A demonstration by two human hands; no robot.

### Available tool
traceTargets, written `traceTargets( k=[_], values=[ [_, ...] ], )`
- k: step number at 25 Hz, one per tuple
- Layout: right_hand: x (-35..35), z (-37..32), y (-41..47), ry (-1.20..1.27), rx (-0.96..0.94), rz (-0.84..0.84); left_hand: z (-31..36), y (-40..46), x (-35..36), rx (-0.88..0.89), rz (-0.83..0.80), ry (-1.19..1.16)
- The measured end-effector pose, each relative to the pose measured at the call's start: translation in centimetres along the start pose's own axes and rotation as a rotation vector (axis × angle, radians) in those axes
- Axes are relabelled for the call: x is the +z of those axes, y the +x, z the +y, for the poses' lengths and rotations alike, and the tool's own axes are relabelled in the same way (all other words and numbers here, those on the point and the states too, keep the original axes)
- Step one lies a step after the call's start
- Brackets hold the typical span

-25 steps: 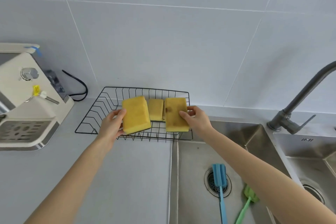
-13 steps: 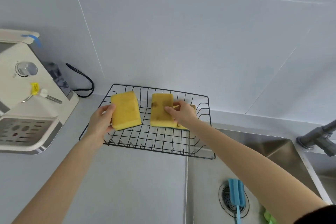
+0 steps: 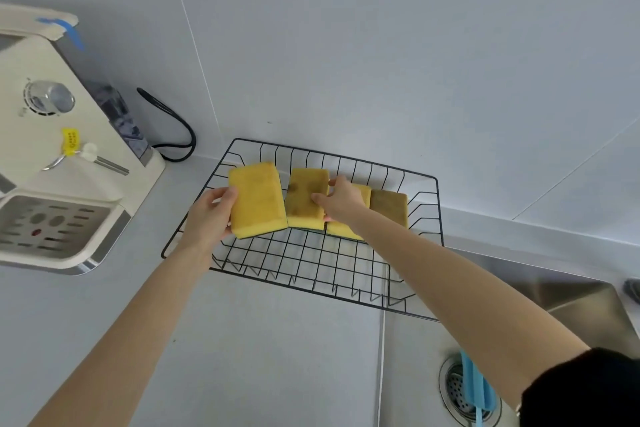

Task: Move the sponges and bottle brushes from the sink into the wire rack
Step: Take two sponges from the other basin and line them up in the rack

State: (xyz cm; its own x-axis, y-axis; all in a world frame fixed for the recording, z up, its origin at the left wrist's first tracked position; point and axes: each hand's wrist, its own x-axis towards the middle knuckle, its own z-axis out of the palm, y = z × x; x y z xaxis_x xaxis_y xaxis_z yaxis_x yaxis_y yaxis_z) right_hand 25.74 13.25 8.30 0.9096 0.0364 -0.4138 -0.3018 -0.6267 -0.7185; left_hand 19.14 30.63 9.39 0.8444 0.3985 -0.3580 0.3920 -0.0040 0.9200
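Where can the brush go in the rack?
The rack's front half, near its front rim, is bare wire. The back row is crowded: four sponges side by side, with the left hand and right hand on them.

A pale grey, smooth countertop [image 3: 263,357] runs along the white tiled wall. Directly on it rest a black wire rack [image 3: 311,274], a cream-coloured countertop appliance [image 3: 69,184] at left, and a looped black cord [image 3: 176,135].

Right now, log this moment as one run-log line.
left hand: holds yellow sponge over wire rack | right hand: holds stained sponge | blue bottle brush: still in sink
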Motion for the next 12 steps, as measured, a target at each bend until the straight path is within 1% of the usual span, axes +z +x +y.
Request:
traceTargets(
  k=[4,6,9,12],
  values=[
    [0.7,0.4,1.0,-0.135,-0.027,-0.021,-0.5,0.2,0.2,-0.016,0.0,-0.005],
    [0.9,0.6,1.0,-0.269,-0.093,0.009,-0.6,0.4,0.3,-0.023,-0.009,-0.011],
    [1.1,1.0,0.3,-0.538,-0.27,0.078,-0.8,0.6,0.4,-0.024,-0.016,-0.013],
    [2.0,2.3,-0.2,-0.792,-0.483,0.042,-0.9,0.7,0.6,-0.024,-0.023,-0.013]
  ],
)
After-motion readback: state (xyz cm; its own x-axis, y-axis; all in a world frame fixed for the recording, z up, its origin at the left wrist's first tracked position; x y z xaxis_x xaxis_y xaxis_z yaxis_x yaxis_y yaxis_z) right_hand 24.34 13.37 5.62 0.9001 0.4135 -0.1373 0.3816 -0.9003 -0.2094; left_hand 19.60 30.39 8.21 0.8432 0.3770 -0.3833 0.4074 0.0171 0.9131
